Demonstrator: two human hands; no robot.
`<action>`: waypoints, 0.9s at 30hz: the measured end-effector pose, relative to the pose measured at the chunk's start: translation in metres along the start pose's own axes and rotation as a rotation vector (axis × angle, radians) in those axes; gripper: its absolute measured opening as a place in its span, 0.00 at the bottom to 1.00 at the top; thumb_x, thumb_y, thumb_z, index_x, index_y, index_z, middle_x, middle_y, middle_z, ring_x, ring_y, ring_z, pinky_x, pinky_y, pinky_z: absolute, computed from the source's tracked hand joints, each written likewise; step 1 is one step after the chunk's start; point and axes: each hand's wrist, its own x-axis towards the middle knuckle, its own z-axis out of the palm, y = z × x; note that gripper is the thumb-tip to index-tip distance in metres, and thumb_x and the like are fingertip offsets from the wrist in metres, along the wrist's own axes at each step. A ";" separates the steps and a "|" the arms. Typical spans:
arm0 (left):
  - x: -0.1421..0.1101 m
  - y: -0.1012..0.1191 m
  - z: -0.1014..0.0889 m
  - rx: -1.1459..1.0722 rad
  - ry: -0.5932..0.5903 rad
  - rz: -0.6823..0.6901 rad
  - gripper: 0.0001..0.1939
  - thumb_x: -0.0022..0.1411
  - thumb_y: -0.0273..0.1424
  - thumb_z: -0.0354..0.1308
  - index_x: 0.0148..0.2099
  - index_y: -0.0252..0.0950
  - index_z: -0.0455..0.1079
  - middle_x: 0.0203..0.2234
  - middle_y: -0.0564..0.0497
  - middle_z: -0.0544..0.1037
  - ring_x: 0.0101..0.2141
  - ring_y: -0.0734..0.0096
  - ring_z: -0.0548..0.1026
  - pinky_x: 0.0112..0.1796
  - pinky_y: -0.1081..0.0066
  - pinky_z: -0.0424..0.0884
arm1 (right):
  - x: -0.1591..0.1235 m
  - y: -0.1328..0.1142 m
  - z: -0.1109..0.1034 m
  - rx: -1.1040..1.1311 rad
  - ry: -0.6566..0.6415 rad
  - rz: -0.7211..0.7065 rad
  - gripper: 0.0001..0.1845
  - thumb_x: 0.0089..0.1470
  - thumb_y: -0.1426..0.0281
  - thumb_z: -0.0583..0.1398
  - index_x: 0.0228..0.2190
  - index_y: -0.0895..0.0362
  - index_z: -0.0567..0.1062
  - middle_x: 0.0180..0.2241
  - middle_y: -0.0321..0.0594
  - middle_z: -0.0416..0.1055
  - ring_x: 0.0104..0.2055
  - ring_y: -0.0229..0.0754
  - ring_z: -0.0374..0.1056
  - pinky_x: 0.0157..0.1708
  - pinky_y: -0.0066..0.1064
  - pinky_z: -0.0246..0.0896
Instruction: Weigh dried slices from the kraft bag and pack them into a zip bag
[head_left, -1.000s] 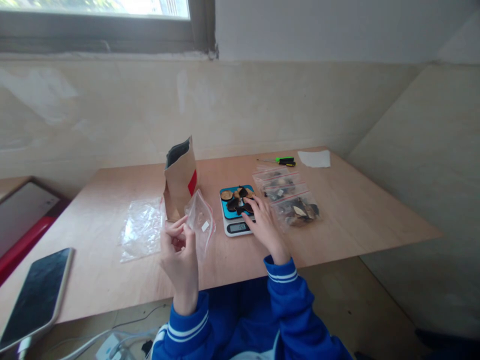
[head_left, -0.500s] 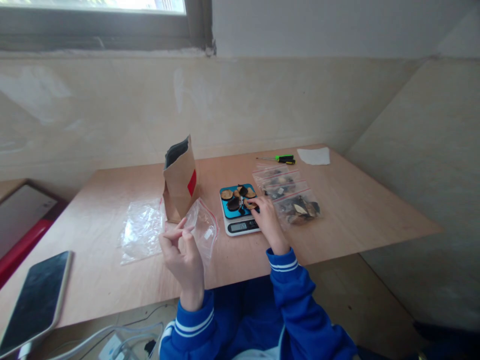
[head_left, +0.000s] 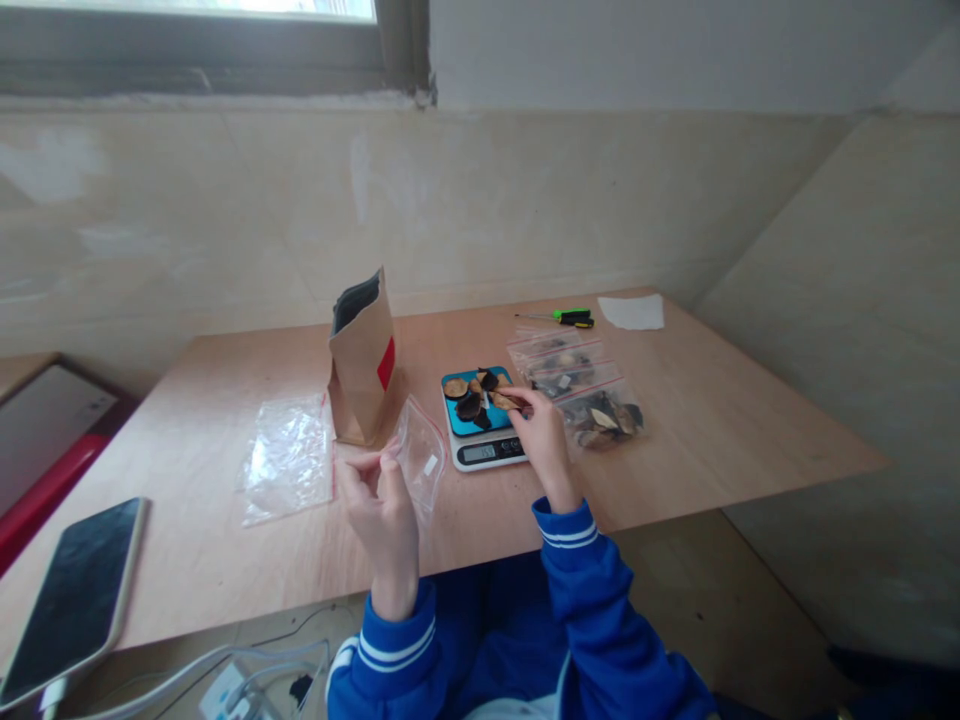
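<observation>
My left hand pinches the edge of a small clear zip bag with a red seal strip and holds it up above the table. My right hand is closed on a brown dried slice, lifted just over the blue platform of a small digital scale. Several dark and tan dried slices lie on the scale. Right of the scale lie three filled zip bags in an overlapping row.
An open brown paper pouch with a red label stands left of the scale. A pile of clear bags lies further left. A phone rests at the table's front left corner. A green screwdriver and white paper lie at the back.
My right hand has closed on a dried slice and lifted it off the scale. My left hand has shifted slightly right with the clear bag.
</observation>
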 end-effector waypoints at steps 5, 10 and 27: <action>-0.003 -0.001 0.001 0.054 -0.033 0.024 0.06 0.63 0.33 0.55 0.33 0.38 0.63 0.28 0.54 0.71 0.33 0.69 0.73 0.36 0.68 0.68 | -0.019 -0.044 0.006 0.282 -0.143 0.022 0.16 0.50 0.76 0.58 0.40 0.54 0.80 0.44 0.41 0.78 0.45 0.44 0.74 0.48 0.38 0.69; -0.006 0.000 0.004 0.003 -0.012 0.047 0.07 0.64 0.34 0.55 0.35 0.38 0.63 0.30 0.52 0.74 0.35 0.68 0.75 0.39 0.67 0.70 | -0.046 -0.087 0.016 0.230 -0.334 -0.155 0.23 0.50 0.82 0.55 0.43 0.52 0.79 0.46 0.40 0.75 0.52 0.42 0.70 0.56 0.38 0.65; 0.001 -0.006 -0.005 -0.028 0.044 -0.033 0.07 0.64 0.34 0.55 0.35 0.38 0.62 0.31 0.50 0.78 0.34 0.68 0.79 0.36 0.68 0.73 | -0.010 0.014 0.032 -0.189 -0.145 -0.120 0.18 0.55 0.76 0.58 0.48 0.56 0.73 0.50 0.52 0.68 0.58 0.54 0.64 0.59 0.51 0.58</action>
